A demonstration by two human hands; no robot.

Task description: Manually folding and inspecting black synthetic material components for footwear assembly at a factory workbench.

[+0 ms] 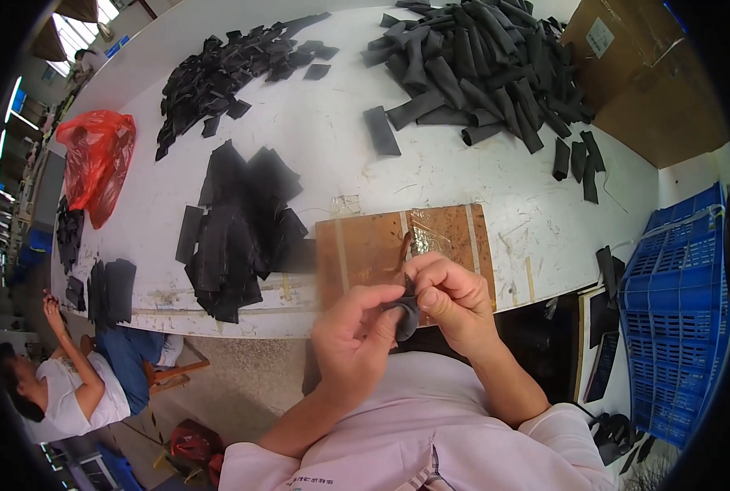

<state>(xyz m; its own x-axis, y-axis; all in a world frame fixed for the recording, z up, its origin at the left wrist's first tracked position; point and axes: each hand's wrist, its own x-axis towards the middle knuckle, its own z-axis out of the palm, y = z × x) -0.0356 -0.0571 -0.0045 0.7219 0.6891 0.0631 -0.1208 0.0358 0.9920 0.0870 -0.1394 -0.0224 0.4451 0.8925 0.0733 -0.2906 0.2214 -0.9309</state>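
Both hands meet over the near edge of a brown board [365,245] on the white table. Between my left hand [352,331] and my right hand [455,307] is a small, bent piece of dark grey, soft-looking sheet [406,321]. My left thumb and fingers pinch it from one side. The right thumb and forefinger close on its upper edge, hiding part of it. A thin brown strip [404,248] shows just beyond my right fingertips; whether it is held or lies on the board I cannot tell.
Flat black pieces [234,237] are stacked left of the board. Farther back lie small black pieces [217,78] and rolled black tubes [471,65]. A cardboard box [635,90], a blue crate [677,311] and a red bag [99,159] surround them. Another person [74,376] sits at left.
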